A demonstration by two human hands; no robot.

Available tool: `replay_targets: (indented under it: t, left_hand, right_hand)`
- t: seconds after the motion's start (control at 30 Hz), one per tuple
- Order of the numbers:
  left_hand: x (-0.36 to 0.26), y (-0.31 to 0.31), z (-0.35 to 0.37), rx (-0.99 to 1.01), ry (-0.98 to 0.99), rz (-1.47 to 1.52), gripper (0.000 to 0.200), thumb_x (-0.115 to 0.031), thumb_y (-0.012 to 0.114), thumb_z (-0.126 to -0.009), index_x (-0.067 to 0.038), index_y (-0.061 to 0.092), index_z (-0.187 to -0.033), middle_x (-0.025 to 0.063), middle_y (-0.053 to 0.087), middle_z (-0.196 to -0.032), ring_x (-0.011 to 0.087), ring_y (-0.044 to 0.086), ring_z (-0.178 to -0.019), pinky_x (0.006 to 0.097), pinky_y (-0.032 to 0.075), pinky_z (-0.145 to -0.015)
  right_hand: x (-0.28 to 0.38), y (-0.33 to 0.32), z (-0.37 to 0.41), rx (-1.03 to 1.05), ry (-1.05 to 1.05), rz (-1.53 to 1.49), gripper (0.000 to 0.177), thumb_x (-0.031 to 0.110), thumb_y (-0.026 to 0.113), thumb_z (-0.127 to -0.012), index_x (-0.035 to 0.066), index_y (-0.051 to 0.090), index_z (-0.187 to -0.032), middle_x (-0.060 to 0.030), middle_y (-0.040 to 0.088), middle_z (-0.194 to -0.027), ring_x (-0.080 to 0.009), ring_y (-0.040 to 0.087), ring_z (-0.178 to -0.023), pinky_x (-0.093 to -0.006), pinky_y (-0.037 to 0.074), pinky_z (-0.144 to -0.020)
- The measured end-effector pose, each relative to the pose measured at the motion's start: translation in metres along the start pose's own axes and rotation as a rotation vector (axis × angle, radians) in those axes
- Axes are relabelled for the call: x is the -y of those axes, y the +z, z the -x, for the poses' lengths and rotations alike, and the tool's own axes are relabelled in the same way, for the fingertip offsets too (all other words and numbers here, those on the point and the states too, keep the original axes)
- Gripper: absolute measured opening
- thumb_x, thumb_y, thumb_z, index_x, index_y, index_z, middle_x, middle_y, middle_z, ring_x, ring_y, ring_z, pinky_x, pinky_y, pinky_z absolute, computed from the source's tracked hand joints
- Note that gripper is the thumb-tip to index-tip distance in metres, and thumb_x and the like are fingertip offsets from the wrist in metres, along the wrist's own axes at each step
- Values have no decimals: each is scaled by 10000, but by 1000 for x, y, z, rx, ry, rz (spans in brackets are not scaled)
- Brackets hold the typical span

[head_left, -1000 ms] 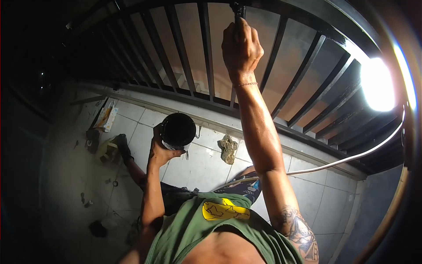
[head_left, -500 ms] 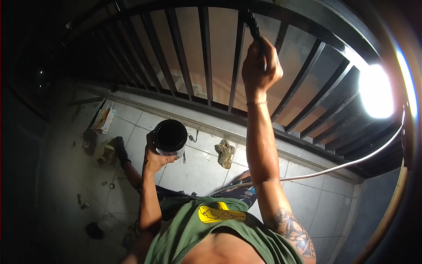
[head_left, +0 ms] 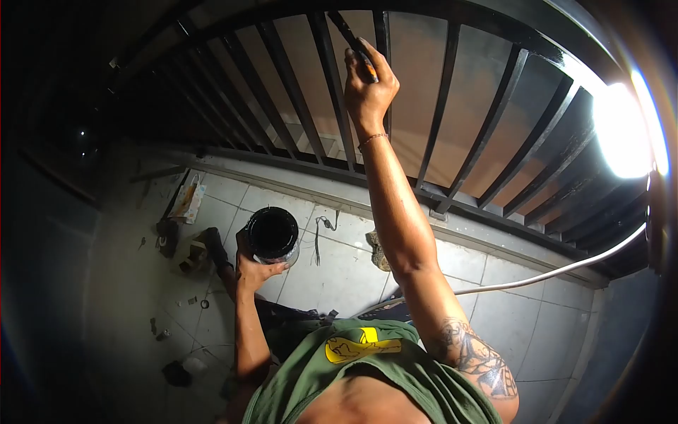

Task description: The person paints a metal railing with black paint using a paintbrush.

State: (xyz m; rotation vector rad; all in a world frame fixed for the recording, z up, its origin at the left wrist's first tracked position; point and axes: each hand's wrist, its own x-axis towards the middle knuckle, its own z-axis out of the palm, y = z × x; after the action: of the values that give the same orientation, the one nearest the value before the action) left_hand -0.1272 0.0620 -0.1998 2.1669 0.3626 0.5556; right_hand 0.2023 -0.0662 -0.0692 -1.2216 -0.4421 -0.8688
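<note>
My right hand is raised high and grips a thin black-tipped paintbrush, its bristles up near the top rail of a black metal railing. My left hand holds a round can of black paint from below, at waist height over the tiled floor. The can is open and upright.
A bright lamp glares at the right, with a white cable running across the floor tiles. A rag or stone lump lies by the railing base. A bag, a shoe and small scraps lie at the left.
My right hand has swung left from one bar to another and the brush now angles up-left. The view has shifted a little; the can stays held in my left hand.
</note>
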Motion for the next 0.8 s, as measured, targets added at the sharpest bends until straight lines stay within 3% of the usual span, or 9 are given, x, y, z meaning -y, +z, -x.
replay_targets:
  t: [0.03, 0.07, 0.17, 0.2, 0.3, 0.37, 0.47, 0.7, 0.8]
  left_hand:
    - [4, -1, 2, -21, 0, -10, 904, -144, 914, -434, -19, 418, -1179, 123, 561, -1102, 245, 567, -1017, 355, 476, -889]
    - [8, -3, 5, -40, -4, -21, 900, -147, 914, -435, -17, 422, -1177, 123, 564, -1094, 246, 570, -1011, 354, 479, -885]
    - [13, -9, 11, -30, -92, 4, 948, -181, 909, -468, 26, 425, -1256, 139, 554, -1170, 243, 547, -1068, 359, 442, -956]
    - [11, -10, 13, -24, -99, 1, 948, -181, 909, -468, 26, 425, -1256, 139, 554, -1170, 243, 547, -1068, 359, 442, -956]
    - [4, -10, 10, -8, -95, 9, 958, -194, 910, -468, 41, 418, -1255, 148, 549, -1184, 243, 546, -1075, 361, 440, -959]
    - [2, -9, 8, -13, -128, 37, 937, -236, 909, -491, 48, 429, -1243, 153, 548, -1191, 245, 546, -1083, 362, 441, -957]
    - [12, -7, 5, -5, -52, -47, 893, -188, 915, -449, -7, 441, -1184, 137, 582, -1084, 253, 588, -980, 353, 492, -863]
    - [-2, 0, 3, -27, 0, -25, 887, -188, 916, -460, -11, 421, -1175, 136, 576, -1095, 251, 589, -981, 350, 491, -864]
    - [-3, 3, -3, -4, 0, 4, 879, -170, 911, -464, -14, 414, -1172, 132, 574, -1098, 248, 589, -986, 351, 491, -868]
  right_hand:
    - [0, 3, -3, 17, -76, 13, 217, 69, 678, -817, 41, 672, -1033, -84, 689, -898, -181, 671, -836, -277, 507, -761]
    - [-1, 3, -5, 35, -152, -33, 287, -8, 653, -739, 30, 649, -1023, -130, 656, -910, -290, 654, -822, -318, 509, -735]
    - [-6, -10, 2, 209, -262, 25, 315, -21, 650, -719, 38, 647, -1028, -128, 655, -926, -288, 652, -841, -325, 511, -741]
    - [-9, -13, 9, 197, -252, 30, 208, 101, 700, -800, 49, 670, -999, -119, 668, -860, -232, 674, -805, -286, 507, -734]
    - [-14, -37, 26, 230, -86, 73, 200, 123, 707, -805, 41, 674, -984, -113, 675, -849, -234, 679, -784, -286, 511, -719]
    - [-15, -40, 22, 140, -112, 14, 222, 160, 719, -807, 34, 677, -985, -109, 687, -855, -215, 677, -771, -271, 503, -698]
    - [-1, -25, -7, 139, -172, -33, 235, 130, 726, -792, 40, 675, -1003, -110, 684, -862, -203, 667, -753, -258, 493, -689]
    - [-20, -52, 37, 333, -103, 38, 228, 108, 722, -787, 19, 668, -989, -120, 673, -864, -225, 674, -807, -277, 501, -737]
    - [-21, -57, 29, 233, -118, -29, 232, 99, 724, -780, 24, 669, -993, -122, 676, -889, -237, 672, -808, -287, 506, -734]
